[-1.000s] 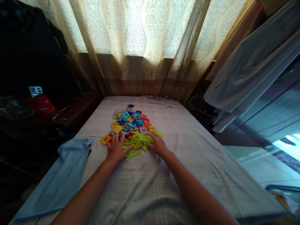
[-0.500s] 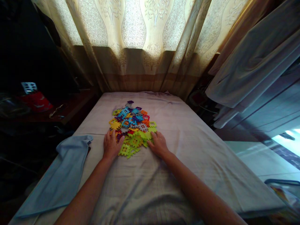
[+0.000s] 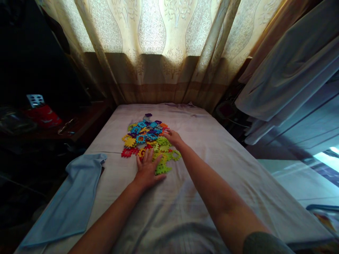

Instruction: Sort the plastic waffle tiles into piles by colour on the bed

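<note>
A heap of flat, notched plastic pieces lies on the bed-like surface [image 3: 212, 155]. Blue pieces [image 3: 140, 138] are in its middle, a yellow piece [image 3: 130, 141] and red pieces [image 3: 128, 152] on its left, and green pieces [image 3: 162, 168] at its near right. My left hand [image 3: 148, 171] rests at the near edge with fingers spread, touching the heap beside the green pieces. At the heap's right side, my right hand [image 3: 172, 137] touches the orange and red pieces, its fingers curled. What lies under its fingertips is too small to make out.
A light blue cloth [image 3: 76, 197] lies at the left edge of the surface. Beyond the far edge hangs a patterned curtain [image 3: 172, 70]. On a dark side table at the left is a red packet [image 3: 43, 115]. Grey fabric [image 3: 286, 70] hangs at the right.
My left hand has moved right along the near edge, uncovering red pieces. My right hand has moved farther up the heap's right side. The green pieces have shifted and lie bunched towards the right.
</note>
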The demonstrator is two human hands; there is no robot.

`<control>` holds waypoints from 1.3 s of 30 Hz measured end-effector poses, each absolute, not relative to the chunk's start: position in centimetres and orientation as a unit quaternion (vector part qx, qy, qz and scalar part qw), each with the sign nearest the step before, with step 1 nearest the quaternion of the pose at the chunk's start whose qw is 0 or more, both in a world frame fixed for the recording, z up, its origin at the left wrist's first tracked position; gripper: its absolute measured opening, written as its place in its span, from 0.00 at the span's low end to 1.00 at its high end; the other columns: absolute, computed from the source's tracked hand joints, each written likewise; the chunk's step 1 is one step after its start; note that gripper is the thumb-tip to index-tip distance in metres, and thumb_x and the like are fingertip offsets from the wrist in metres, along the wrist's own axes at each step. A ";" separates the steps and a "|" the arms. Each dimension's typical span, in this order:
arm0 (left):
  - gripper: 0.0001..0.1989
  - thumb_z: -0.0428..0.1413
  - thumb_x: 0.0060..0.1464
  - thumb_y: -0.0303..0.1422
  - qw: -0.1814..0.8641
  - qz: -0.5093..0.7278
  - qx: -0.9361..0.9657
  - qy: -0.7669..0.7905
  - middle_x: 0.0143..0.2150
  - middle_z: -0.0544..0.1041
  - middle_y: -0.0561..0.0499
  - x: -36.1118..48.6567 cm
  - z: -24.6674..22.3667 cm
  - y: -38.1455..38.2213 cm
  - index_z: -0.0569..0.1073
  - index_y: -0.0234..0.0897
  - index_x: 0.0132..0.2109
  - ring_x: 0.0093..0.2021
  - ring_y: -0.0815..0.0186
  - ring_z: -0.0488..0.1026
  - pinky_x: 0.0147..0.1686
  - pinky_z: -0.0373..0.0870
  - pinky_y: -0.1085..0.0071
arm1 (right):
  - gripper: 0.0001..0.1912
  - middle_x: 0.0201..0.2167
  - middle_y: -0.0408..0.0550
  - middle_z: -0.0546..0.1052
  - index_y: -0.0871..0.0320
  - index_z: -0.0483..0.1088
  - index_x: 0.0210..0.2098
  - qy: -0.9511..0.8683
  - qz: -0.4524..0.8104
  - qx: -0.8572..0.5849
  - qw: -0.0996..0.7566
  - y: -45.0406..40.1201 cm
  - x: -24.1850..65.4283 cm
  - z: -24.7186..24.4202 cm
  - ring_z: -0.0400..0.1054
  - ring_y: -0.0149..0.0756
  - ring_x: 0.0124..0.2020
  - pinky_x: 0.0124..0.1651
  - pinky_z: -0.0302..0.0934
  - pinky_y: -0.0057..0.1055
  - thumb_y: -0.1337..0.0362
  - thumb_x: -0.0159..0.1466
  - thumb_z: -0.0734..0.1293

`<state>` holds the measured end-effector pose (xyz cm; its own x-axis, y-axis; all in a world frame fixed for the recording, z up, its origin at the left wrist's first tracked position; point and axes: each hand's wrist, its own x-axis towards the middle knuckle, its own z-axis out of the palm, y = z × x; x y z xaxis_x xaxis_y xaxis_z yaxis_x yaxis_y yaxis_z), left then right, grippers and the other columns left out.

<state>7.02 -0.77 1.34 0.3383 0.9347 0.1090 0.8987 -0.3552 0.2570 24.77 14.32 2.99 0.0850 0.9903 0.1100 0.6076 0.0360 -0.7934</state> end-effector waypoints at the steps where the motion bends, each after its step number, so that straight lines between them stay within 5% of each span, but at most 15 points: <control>1: 0.38 0.60 0.50 0.50 0.065 0.114 0.822 0.554 0.75 0.46 0.42 7.6 1.7 -0.2 0.62 0.52 0.66 0.73 0.42 0.38 0.63 0.26 0.32 | 0.21 0.49 0.50 0.79 0.56 0.74 0.53 -0.611 0.263 -0.649 0.369 13.9 25.8 2.7 0.73 0.38 0.49 0.55 0.64 0.34 0.58 0.63 0.65; 6: 0.29 0.56 0.54 0.49 0.017 0.096 0.849 0.520 0.70 0.59 0.40 10.9 2.9 4.1 0.70 0.46 0.61 0.72 0.41 0.45 0.63 0.23 0.32 | 0.21 0.46 0.54 0.80 0.61 0.75 0.49 -0.552 0.233 -0.701 0.387 10.4 30.5 0.3 0.74 0.40 0.47 0.54 0.65 0.38 0.61 0.64 0.58; 13: 0.25 0.57 0.52 0.50 -0.037 0.080 0.833 0.546 0.67 0.65 0.39 13.4 4.5 9.9 0.77 0.40 0.52 0.71 0.41 0.46 0.65 0.22 0.35 | 0.22 0.46 0.55 0.79 0.60 0.74 0.50 -0.540 0.191 -0.692 0.439 8.7 30.4 -2.0 0.73 0.40 0.46 0.53 0.66 0.38 0.60 0.63 0.57; 21: 0.24 0.52 0.56 0.48 -0.024 0.130 0.739 0.660 0.65 0.68 0.40 9.6 6.2 16.1 0.77 0.39 0.52 0.69 0.39 0.53 0.64 0.32 0.31 | 0.38 0.63 0.61 0.65 0.59 0.63 0.64 -0.663 0.086 -0.702 0.244 6.4 28.9 -0.6 0.57 0.53 0.64 0.65 0.51 0.49 0.53 0.57 0.70; 26: 0.28 0.52 0.54 0.50 0.021 0.126 0.674 0.727 0.66 0.67 0.40 1.6 5.5 16.5 0.72 0.42 0.58 0.66 0.40 0.58 0.61 0.43 0.29 | 0.29 0.65 0.62 0.63 0.59 0.61 0.64 -0.631 0.078 -0.743 0.209 11.6 29.0 0.3 0.56 0.50 0.65 0.64 0.51 0.47 0.56 0.66 0.62; 29: 0.30 0.47 0.57 0.51 0.025 0.147 0.636 0.757 0.64 0.68 0.37 -2.2 4.0 15.8 0.69 0.40 0.60 0.64 0.43 0.63 0.62 0.51 0.36 | 0.27 0.62 0.63 0.67 0.60 0.64 0.62 -0.612 0.089 -0.757 0.209 15.8 27.9 0.7 0.58 0.51 0.64 0.64 0.51 0.48 0.53 0.68 0.60; 35: 0.27 0.44 0.60 0.49 0.071 0.198 0.649 0.731 0.50 0.77 0.38 -2.4 0.8 15.2 0.74 0.33 0.51 0.55 0.53 0.72 0.57 0.66 0.59 | 0.27 0.58 0.58 0.72 0.59 0.65 0.61 -0.601 0.199 -0.710 0.309 21.1 22.6 1.3 0.65 0.45 0.60 0.61 0.57 0.42 0.52 0.67 0.61; 39: 0.32 0.48 0.58 0.49 0.084 0.290 0.659 0.689 0.61 0.69 0.34 1.2 -0.7 14.2 0.67 0.28 0.59 0.64 0.53 0.64 0.63 0.60 0.59 | 0.28 0.58 0.56 0.72 0.58 0.66 0.60 -0.581 0.277 -0.633 0.429 23.0 19.0 2.5 0.65 0.41 0.60 0.63 0.56 0.39 0.54 0.63 0.65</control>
